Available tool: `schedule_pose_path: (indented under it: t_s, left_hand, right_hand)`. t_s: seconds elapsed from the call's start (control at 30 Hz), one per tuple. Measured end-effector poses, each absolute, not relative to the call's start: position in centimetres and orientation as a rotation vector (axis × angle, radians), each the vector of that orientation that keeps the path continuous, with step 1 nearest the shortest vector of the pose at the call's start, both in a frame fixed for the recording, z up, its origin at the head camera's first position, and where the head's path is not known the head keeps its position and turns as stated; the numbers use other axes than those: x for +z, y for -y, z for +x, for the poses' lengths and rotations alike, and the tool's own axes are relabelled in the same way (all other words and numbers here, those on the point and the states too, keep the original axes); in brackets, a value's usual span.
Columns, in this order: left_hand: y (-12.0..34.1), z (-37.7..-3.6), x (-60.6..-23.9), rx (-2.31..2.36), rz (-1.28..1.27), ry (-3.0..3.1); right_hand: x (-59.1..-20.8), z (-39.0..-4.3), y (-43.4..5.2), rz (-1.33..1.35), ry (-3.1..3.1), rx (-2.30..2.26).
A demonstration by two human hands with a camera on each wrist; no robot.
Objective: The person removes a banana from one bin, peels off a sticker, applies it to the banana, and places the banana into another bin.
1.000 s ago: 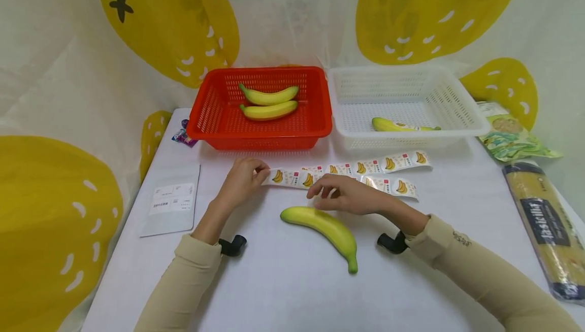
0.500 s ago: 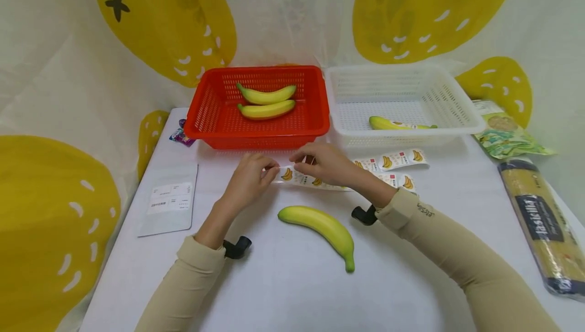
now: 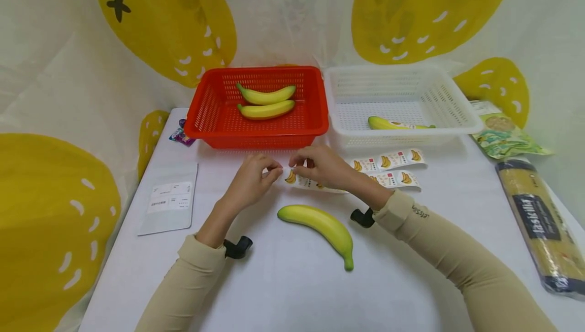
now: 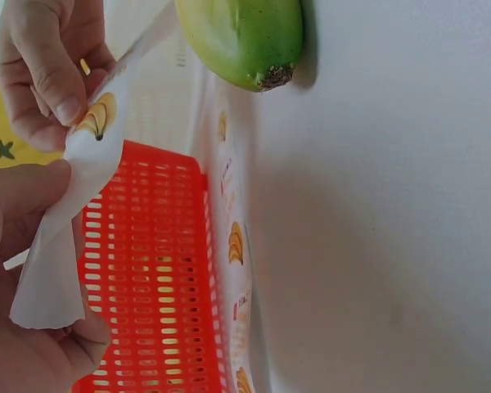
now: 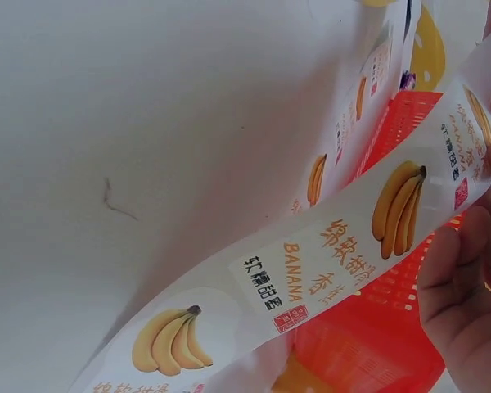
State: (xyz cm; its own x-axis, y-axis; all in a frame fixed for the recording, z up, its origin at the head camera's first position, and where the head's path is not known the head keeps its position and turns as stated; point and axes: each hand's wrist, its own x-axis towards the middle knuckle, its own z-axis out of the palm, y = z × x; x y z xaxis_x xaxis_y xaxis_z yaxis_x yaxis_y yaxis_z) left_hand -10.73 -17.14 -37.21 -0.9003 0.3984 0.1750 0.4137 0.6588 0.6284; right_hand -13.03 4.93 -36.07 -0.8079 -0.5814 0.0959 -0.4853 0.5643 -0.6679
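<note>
A strip of banana-printed stickers (image 3: 307,183) is raised off the table between both hands. My left hand (image 3: 250,179) pinches its left end between thumb and fingers; in the left wrist view, the pale backing (image 4: 53,282) curls below that thumb. Close beside it, my right hand (image 3: 326,165) pinches the strip near a printed banana (image 4: 98,117). Banana pictures and lettering on the strip (image 5: 303,270) show large in the right wrist view. Nearer the body, a whole yellow-green banana (image 3: 322,225) lies on the table, untouched. Behind the right hand lies another sticker strip (image 3: 388,161), partly hidden.
At the back stand a red basket (image 3: 256,141) with two bananas (image 3: 265,110) and a white basket (image 3: 402,140) holding one banana (image 3: 384,123). A silver pouch (image 3: 171,205) and candy packets (image 3: 183,137) lie left; a green bag (image 3: 507,134) and pasta pack (image 3: 537,225) lie right.
The right hand has moved left and away from the body, from above the banana to the strip beside the left hand, and now pinches it. The strip's left end has been raised.
</note>
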Motion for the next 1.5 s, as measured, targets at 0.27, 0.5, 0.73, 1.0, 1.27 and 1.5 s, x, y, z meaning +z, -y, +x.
schedule_pose_path:
  t_s: [0.27,0.5,0.73,1.0,1.27,1.5]
  left_hand:
    - [17.5,-11.2,-37.9,-1.228,-0.671,2.877]
    - [17.5,-11.3,-38.0,-1.246,-0.641,2.906]
    - [17.5,-11.4,-38.1,-1.244,-0.610,2.917]
    - [17.8,-11.7,-38.5,-1.242,-0.565,2.923]
    - [17.9,-11.9,-38.7,-1.238,-0.516,2.933]
    - [17.9,-11.9,-38.9,-1.225,-0.461,2.951]
  right_hand:
    - [-36.8,-13.1,-5.0,-0.927,-2.653,-1.092]
    - [-37.3,-13.0,-5.0,-0.939,-2.678,-1.086]
    - [-37.4,-12.9,-5.2,-0.973,-2.674,-1.133]
    - [-37.2,-12.8,-5.3,-0.938,-2.629,-1.210]
    - [-36.8,-12.9,-5.6,-0.787,-2.504,-1.425]
    - [-36.7,-13.3,-5.9,-0.714,-2.420,-1.565]
